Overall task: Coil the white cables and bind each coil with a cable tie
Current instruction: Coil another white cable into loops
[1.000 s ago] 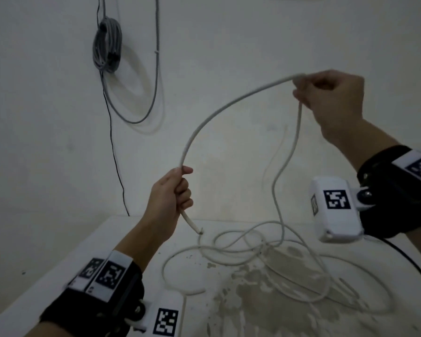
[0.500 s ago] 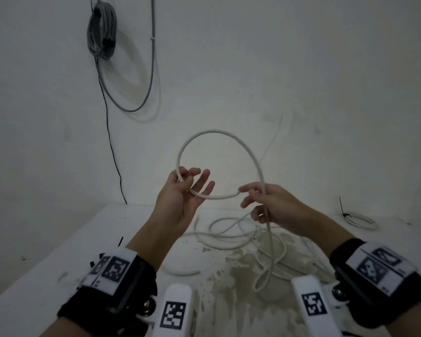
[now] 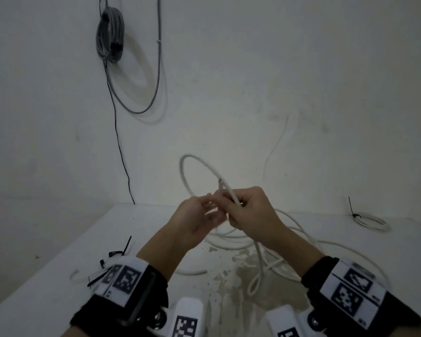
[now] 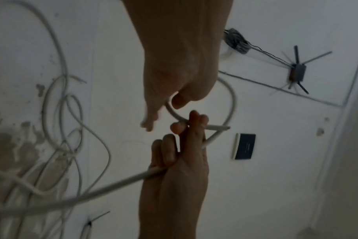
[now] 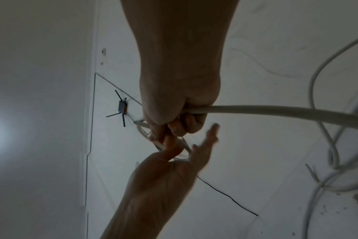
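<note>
The worktop (image 3: 58,276) is a pale slab with a stained, flaking patch near its front middle, set against a white wall (image 3: 253,81). Most of the white cable (image 3: 258,251) lies on it in loose, overlapping curves behind and to the right of the hands, and one strand hangs from the right hand down to a narrow bend above the stain.

Both forearms reach forward and meet above the middle of the worktop. The right hand (image 3: 250,210) is raised off the surface with its fingers curled round the cable, gripping the spot where a single round loop (image 3: 192,164) crosses itself; the loop stands up above the knuckles and the cut cable end (image 3: 220,182) pokes out just above the grip. In the right wrist view the thick strand leaves the fist sideways. The left hand (image 3: 192,222) is just beside it, palm turned toward the right hand, fingers loosely spread and straight; its fingertips touch the loop's lower part, and the blur hides whether any finger closes on it.

At the far right of the worktop lies a small bound coil (image 3: 372,221) with a black tie tail sticking up. Several black cable ties (image 3: 122,251) lie scattered near the left wrist. A grey cable bundle (image 3: 110,40) hangs on the wall.
</note>
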Action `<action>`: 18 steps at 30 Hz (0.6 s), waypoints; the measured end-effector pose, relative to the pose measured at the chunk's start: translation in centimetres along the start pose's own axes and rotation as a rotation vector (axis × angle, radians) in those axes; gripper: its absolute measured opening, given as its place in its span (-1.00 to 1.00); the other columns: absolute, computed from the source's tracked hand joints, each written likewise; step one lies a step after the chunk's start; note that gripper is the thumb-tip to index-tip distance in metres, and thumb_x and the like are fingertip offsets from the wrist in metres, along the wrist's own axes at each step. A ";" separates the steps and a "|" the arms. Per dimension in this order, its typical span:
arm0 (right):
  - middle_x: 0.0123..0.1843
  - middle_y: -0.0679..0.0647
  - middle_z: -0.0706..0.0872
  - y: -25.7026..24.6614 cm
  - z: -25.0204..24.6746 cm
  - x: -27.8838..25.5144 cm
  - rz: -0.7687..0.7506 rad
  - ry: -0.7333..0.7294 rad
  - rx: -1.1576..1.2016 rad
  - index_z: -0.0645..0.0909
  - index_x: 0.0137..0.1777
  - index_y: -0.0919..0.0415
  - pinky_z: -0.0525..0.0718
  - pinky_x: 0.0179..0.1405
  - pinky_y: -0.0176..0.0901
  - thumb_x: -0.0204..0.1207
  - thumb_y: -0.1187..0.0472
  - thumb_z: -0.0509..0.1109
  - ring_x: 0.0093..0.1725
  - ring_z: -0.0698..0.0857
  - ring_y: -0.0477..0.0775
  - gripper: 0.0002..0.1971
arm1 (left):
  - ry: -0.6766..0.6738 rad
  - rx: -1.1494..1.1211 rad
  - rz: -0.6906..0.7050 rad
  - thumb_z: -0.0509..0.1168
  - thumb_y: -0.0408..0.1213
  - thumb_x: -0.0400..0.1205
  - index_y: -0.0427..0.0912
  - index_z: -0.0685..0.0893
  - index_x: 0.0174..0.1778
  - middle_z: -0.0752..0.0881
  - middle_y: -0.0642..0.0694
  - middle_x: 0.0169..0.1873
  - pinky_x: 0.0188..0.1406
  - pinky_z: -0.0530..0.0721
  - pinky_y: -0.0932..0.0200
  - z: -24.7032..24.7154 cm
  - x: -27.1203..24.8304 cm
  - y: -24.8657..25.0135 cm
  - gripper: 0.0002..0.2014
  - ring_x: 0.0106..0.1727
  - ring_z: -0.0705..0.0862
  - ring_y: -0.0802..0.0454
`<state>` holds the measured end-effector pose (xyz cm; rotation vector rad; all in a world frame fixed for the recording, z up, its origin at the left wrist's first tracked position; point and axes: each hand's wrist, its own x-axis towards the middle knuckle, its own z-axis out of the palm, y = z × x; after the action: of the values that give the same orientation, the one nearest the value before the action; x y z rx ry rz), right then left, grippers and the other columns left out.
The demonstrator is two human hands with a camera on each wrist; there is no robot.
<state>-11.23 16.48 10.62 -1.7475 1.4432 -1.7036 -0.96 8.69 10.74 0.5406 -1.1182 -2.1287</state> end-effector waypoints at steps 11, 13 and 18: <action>-0.58 0.09 0.48 -0.3 -1.3 -0.2 0.357 -0.029 0.063 0.66 -0.39 0.28 0.33 -0.69 -0.33 0.60 0.11 0.34 -0.68 0.37 -0.06 -0.64 | -0.213 1.185 0.568 0.25 -0.27 0.65 -0.02 0.45 0.28 0.71 0.06 0.02 0.15 0.60 0.18 -1.8 -1.4 -2.3 -0.72 0.06 0.66 0.19; -0.55 0.11 0.47 -0.8 -1.0 -0.2 0.377 -0.021 0.072 0.60 -0.40 0.28 0.29 -0.69 -0.33 0.61 0.10 0.32 -0.70 0.33 -0.07 -0.63 | -0.214 1.104 0.545 0.11 -0.29 0.72 -0.03 0.44 0.29 0.74 -0.01 -0.21 -0.06 0.71 0.07 -1.5 -1.3 -2.4 -0.76 -0.24 0.73 0.10; -0.42 0.10 0.60 -1.0 -1.0 -0.2 0.436 0.107 0.351 0.58 0.15 0.44 0.36 -0.64 -0.28 0.68 0.25 0.16 -0.61 0.36 -0.08 -0.73 | -0.113 0.840 0.407 -0.05 -0.51 0.71 0.04 0.20 0.36 0.54 0.12 0.09 -0.23 0.78 0.08 -1.3 -1.8 -2.0 -0.60 -0.39 0.76 -0.05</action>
<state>-11.66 17.54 11.55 -1.0826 1.3430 -1.6972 0.33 10.09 8.49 0.4941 -1.9948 -1.2940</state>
